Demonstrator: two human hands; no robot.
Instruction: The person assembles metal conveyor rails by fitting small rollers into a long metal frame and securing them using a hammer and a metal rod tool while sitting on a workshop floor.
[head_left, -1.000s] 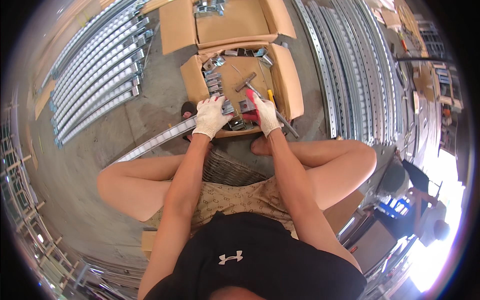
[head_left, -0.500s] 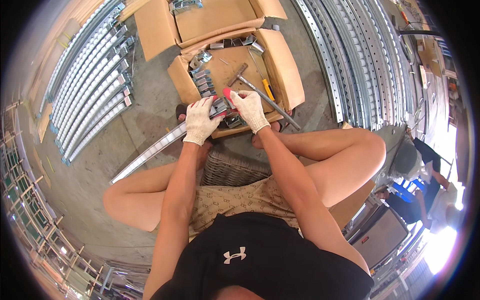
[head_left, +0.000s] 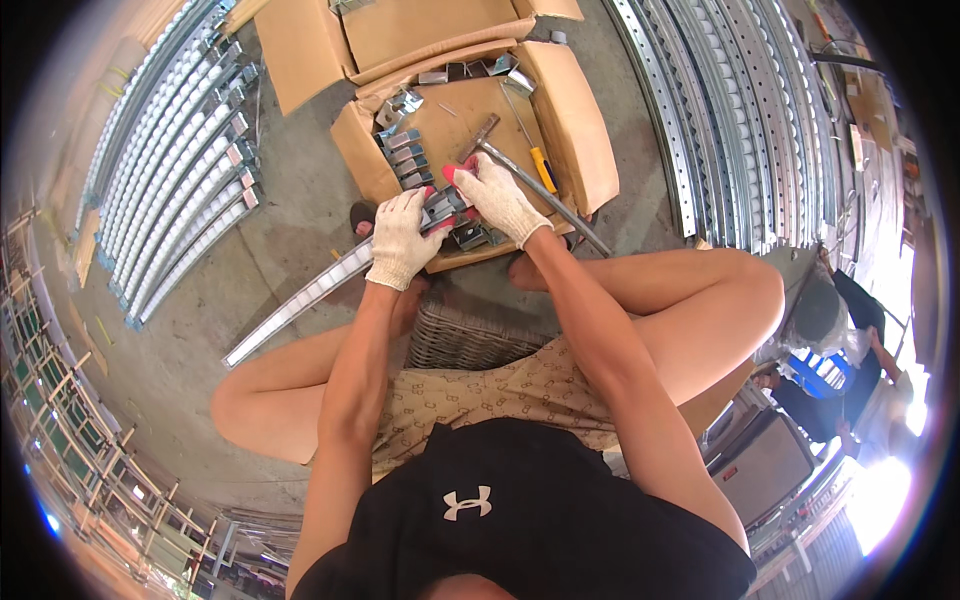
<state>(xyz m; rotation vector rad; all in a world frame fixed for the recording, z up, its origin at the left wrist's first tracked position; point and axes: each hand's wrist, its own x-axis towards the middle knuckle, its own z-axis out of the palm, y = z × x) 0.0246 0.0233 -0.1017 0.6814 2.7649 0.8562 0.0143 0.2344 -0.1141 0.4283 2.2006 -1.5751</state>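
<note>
My left hand [head_left: 400,238], in a white knit glove with red fingertips, is closed around the end of a narrow roller track [head_left: 300,303] with white rollers. The track slopes down to the left past my knee. At its held end sits a grey metal bracket [head_left: 440,209]. My right hand [head_left: 497,203], gloved alike, grips the bracket's far side; its fingertips are partly hidden. Just beyond, a hammer [head_left: 545,199] lies slanting across an open cardboard box [head_left: 577,125], passing close by my right hand. More metal brackets [head_left: 407,155] line the box's left side.
A yellow-handled screwdriver [head_left: 543,170] rests in the box. Another open carton [head_left: 425,50] stands behind it. Finished-looking roller tracks [head_left: 190,150] lie at left, metal rails [head_left: 720,130] at right. A woven stool [head_left: 465,340] is between my legs. Another person [head_left: 850,350] is at far right.
My right hand has shifted slightly and closed in on the bracket. The bracket is now turned a little more into view. My left hand keeps its hold on the track.
</note>
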